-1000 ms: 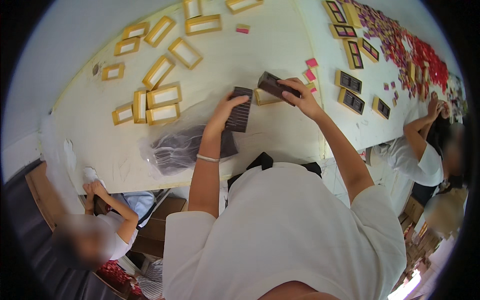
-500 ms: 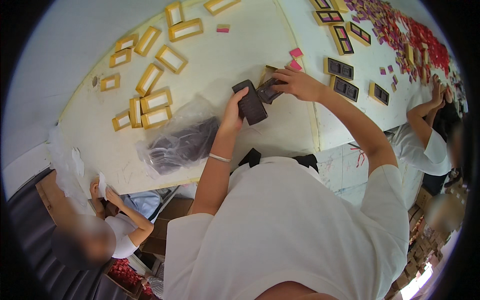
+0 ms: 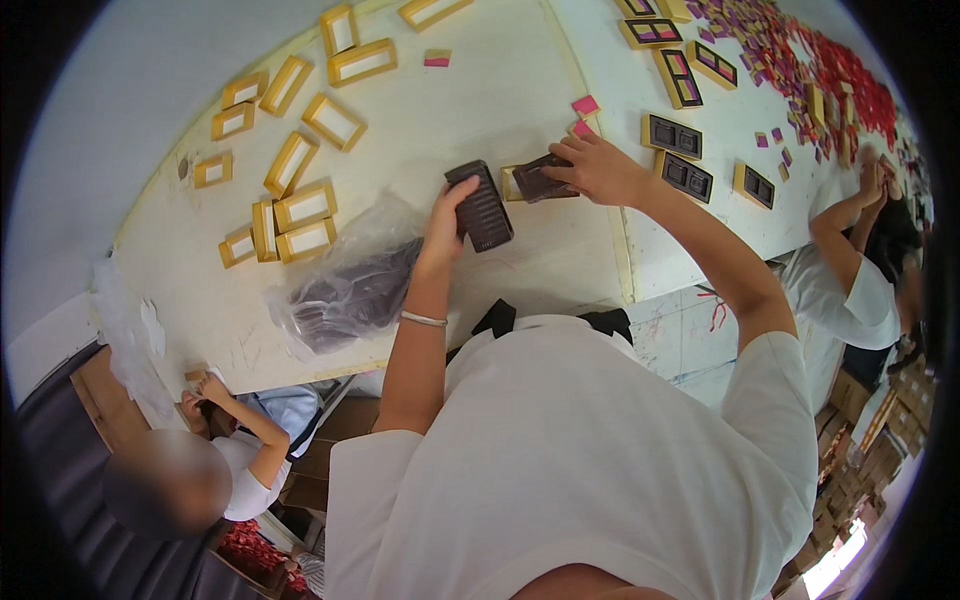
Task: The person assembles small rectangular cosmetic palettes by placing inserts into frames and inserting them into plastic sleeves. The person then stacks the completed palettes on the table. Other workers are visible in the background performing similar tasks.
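From the head view, the left hand (image 3: pixel 447 212) is gripping a ridged stack of dark trays (image 3: pixel 488 208), its thumb lying across the top, while the right hand (image 3: pixel 600 170) is holding another dark tray (image 3: pixel 537 181) by its fingers over a yellow box (image 3: pixel 509 187) on the white table (image 3: pixel 510 90). The box's left end is showing past the tray; how deeply the tray is sitting, the fingers are hiding. A slanting tray could be catching the rim and, if forced, buckling the box's wall. With no hand visibly bracing it, the box could be skidding away. A loosening left thumb could be letting the stack slide apart.
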`<action>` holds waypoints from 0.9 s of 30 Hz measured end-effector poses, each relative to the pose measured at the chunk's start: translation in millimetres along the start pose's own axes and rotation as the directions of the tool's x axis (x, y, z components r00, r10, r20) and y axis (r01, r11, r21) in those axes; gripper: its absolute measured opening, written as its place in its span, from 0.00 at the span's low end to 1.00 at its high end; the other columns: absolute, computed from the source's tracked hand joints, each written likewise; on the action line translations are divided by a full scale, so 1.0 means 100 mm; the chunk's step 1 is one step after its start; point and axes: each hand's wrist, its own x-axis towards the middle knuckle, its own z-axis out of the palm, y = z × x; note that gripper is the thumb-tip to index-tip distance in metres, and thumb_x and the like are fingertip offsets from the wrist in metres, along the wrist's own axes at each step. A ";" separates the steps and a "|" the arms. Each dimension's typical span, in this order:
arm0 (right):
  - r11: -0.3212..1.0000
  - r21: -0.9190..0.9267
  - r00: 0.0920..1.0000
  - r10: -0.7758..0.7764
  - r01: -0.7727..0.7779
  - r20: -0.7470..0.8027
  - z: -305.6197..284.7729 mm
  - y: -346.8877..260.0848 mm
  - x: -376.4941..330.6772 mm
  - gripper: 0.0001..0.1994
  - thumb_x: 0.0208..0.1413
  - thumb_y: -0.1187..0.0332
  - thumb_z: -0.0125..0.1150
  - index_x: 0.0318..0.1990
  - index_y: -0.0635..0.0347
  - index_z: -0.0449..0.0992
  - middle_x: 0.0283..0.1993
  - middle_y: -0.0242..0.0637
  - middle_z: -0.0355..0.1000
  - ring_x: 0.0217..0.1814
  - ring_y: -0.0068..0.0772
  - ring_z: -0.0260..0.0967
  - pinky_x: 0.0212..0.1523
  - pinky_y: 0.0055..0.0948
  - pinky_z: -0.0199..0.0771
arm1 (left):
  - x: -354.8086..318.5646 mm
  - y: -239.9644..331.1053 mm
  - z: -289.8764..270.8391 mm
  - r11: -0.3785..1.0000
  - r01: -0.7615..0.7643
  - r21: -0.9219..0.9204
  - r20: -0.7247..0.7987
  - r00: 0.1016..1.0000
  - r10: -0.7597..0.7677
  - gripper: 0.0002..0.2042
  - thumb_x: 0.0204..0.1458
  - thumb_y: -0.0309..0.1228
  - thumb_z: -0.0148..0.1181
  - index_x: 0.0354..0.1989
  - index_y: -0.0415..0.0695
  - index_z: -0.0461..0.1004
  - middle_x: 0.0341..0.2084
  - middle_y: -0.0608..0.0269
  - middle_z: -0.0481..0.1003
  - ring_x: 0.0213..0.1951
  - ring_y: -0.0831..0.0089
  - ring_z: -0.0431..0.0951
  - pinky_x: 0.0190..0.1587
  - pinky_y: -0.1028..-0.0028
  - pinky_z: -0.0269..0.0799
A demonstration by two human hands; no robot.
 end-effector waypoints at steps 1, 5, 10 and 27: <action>1.000 -0.004 1.000 0.022 -0.022 0.010 0.05 -0.02 0.01 0.18 0.42 0.67 0.60 0.45 0.52 0.72 0.43 0.37 0.63 0.46 0.35 0.62 0.44 0.33 0.63 | 0.01 -0.03 -0.01 0.998 0.005 0.061 0.031 0.999 -0.007 0.16 0.46 0.39 0.58 0.39 0.41 0.71 0.34 0.62 0.73 0.37 0.70 0.73 0.42 0.70 0.67; 0.988 0.005 0.983 0.155 -0.156 0.103 0.16 -0.14 0.02 0.20 0.42 0.64 0.61 0.46 0.54 0.71 0.41 0.38 0.63 0.45 0.35 0.62 0.42 0.32 0.63 | 0.00 -0.07 0.05 0.998 0.062 -0.026 0.141 0.988 -0.058 0.19 0.46 0.38 0.58 0.45 0.42 0.66 0.35 0.65 0.71 0.38 0.73 0.72 0.42 0.73 0.66; 0.978 0.065 0.979 0.195 -0.198 0.052 0.34 -0.30 0.03 0.25 0.43 0.61 0.61 0.51 0.55 0.66 0.45 0.41 0.61 0.47 0.39 0.61 0.45 0.34 0.64 | 0.00 -0.06 0.12 0.997 0.001 0.079 0.076 0.997 -0.007 0.20 0.45 0.38 0.59 0.45 0.44 0.66 0.34 0.66 0.71 0.38 0.74 0.71 0.41 0.72 0.66; 0.955 0.256 0.986 0.124 -0.148 0.108 0.11 -0.12 -0.29 0.28 0.46 0.66 0.59 0.56 0.57 0.59 0.61 0.52 0.49 0.53 0.50 0.61 0.50 0.39 0.66 | 0.14 -0.04 0.19 0.982 -0.079 0.172 0.138 0.989 0.056 0.25 0.41 0.35 0.63 0.47 0.38 0.63 0.39 0.58 0.69 0.41 0.71 0.70 0.44 0.73 0.65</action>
